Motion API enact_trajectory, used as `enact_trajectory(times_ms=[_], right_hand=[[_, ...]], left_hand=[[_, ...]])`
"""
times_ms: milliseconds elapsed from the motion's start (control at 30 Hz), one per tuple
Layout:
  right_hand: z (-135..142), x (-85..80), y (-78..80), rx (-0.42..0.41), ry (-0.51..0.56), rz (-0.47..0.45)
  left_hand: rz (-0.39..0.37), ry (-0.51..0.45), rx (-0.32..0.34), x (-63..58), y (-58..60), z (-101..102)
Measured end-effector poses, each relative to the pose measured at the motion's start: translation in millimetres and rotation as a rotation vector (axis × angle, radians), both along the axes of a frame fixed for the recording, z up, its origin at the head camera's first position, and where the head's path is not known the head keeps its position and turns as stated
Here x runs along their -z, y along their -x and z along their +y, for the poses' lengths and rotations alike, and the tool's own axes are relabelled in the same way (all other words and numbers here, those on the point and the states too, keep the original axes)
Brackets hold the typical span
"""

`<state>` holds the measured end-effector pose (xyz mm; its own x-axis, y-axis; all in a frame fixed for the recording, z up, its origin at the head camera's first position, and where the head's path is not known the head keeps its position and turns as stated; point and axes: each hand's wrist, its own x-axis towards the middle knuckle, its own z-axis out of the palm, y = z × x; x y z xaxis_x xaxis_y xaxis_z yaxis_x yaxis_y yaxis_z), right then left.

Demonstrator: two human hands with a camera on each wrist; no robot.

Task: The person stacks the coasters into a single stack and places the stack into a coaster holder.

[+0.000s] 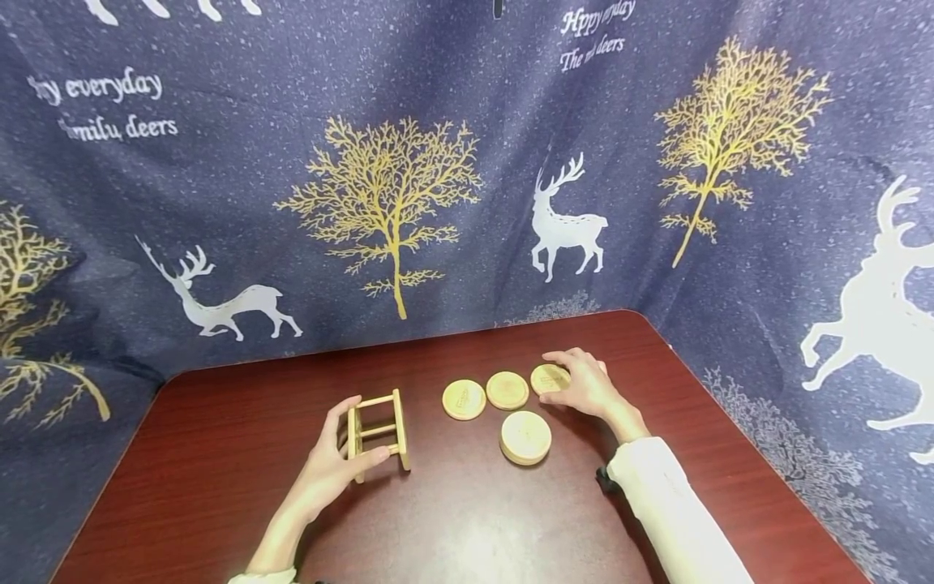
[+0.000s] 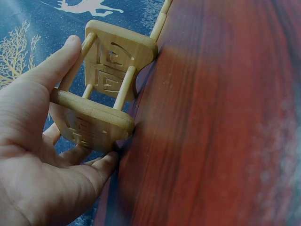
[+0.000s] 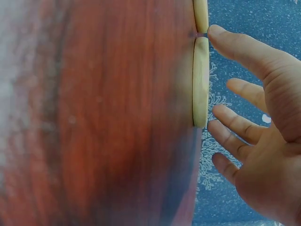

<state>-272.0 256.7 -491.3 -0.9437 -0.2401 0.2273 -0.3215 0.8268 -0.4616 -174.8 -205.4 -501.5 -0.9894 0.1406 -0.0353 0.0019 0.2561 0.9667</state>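
Note:
My left hand [image 1: 326, 469] grips a small wooden coaster rack [image 1: 400, 430] at the left of the table, thumb on one side and fingers on the other. In the left wrist view the rack [image 2: 99, 113] has two carved end panels joined by rods. To the right, three round wooden coasters lie in a row: a left coaster [image 1: 464, 400], a middle coaster [image 1: 507, 391] and a right coaster [image 1: 547, 380]. My right hand [image 1: 593, 389] hovers at the right coaster with its fingers spread. Whether a fingertip touches it, I cannot tell.
A stack of round coasters [image 1: 525, 438] stands just in front of the row. The dark red-brown table [image 1: 241, 454] ends at the back against a blue cloth [image 1: 496, 268] printed with deer and trees, which also hangs along the right side.

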Motion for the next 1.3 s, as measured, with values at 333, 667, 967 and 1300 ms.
enact_trajectory(times_ms=[333,667,967,1300], right_hand=[[-2.0,-2.0,2.4,-0.005,-0.034,-0.044],[-0.8,-0.4,5.2,-0.015,-0.056,-0.078],[-0.4,0.2,7.0,-0.018,-0.045,-0.097],[-1.3,1.4,9.2,-0.015,-0.071,-0.11]], left_hand=[[0.004,0.0,0.003,1.1,-0.6,-0.3],[0.002,-0.022,0.0,1.7,-0.4,1.1],[-0.004,-0.031,0.002,1.0,-0.5,1.3],[-0.004,-0.035,0.005,1.0,-0.1,1.9]])
